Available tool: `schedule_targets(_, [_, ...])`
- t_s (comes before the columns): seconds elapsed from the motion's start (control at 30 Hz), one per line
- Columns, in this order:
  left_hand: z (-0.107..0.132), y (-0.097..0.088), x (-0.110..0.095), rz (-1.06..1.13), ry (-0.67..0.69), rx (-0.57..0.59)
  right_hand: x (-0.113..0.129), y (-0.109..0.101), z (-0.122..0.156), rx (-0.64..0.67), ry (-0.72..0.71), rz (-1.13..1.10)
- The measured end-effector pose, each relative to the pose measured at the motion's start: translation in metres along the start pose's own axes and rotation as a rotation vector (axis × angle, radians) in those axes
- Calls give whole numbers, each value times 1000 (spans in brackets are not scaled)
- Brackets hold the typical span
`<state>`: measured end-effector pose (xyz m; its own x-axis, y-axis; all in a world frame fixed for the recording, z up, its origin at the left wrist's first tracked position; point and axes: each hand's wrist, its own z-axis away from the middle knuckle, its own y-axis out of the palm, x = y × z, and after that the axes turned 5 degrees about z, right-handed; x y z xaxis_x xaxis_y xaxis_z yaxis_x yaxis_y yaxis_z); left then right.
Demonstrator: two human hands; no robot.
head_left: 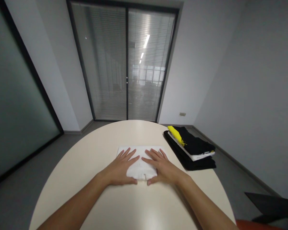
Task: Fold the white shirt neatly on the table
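Both bare forearms reach forward from the near edge, converging toward twelve o'clock. The left hand (121, 169) lies flat, palm down, fingers spread and pointing to about one o'clock, thumb tucked toward three. The right hand (160, 167) lies flat as well, fingers fanned toward eleven o'clock, thumb toward nine. The thumbs sit close, not touching.

Grey walls, blinded glass doors (127, 64) — round table (86, 159)

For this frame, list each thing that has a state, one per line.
white garment: folded, flat on the table
left hand: open, palm pressed on the garment
right hand: open, palm pressed on the garment
clothes stack: folded, piled at the table's right edge
glass doors: closed
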<state>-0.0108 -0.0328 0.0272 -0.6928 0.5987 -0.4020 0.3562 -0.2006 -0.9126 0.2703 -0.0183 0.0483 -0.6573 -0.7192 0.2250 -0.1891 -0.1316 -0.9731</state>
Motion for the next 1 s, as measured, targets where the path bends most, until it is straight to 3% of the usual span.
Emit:
schedule_targets(0.13, [-1,-1,1,8,9,-109,-10,-3,0,-144,55,70])
schedule_targets(0.27, [8,-22,6,84,54,-97,-17,-12,7,-159,41,-31])
schedule_targets(0.47, [17,-47,15,88,-54,-99,-16,-20,9,-295,24,-43])
schedule_targets(0.83, [10,-45,12,202,-3,-108,52,17,-29,-402,-34,133])
schedule_targets(1.0, [10,-38,26,248,17,-118,64,28,-40,-393,-51,227])
